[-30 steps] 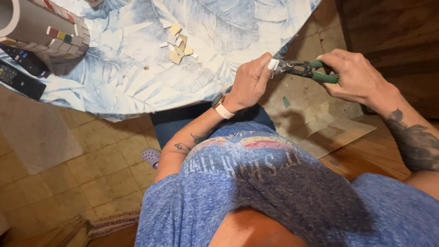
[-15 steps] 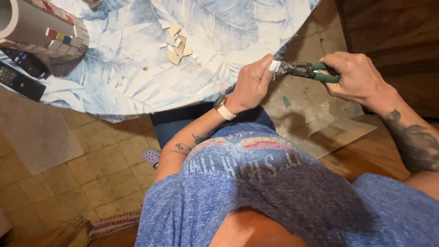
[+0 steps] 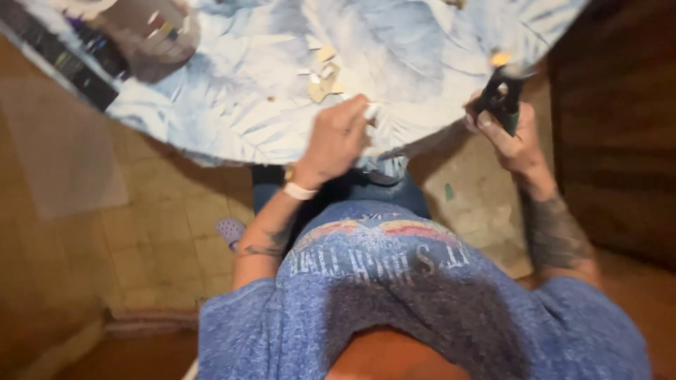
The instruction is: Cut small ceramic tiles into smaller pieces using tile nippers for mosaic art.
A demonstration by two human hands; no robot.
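Overhead, a round table draped in a pale blue leaf-print cloth is seen, with the picture smeared by motion. The left hand is held over the table's near edge, its fingers curled shut around a small white piece that is pinched at the fingertips. The right hand is raised beside the table's right edge, well apart from the left, and a pair of green-handled nippers is clasped in its closed fingers, the dark head pointing up. Just above that head a small yellowish chip is seen; whether it is caught in the tool cannot be told. A scatter of tan tile fragments is laid on the cloth beyond the left hand. A white wristband is worn on the left wrist.
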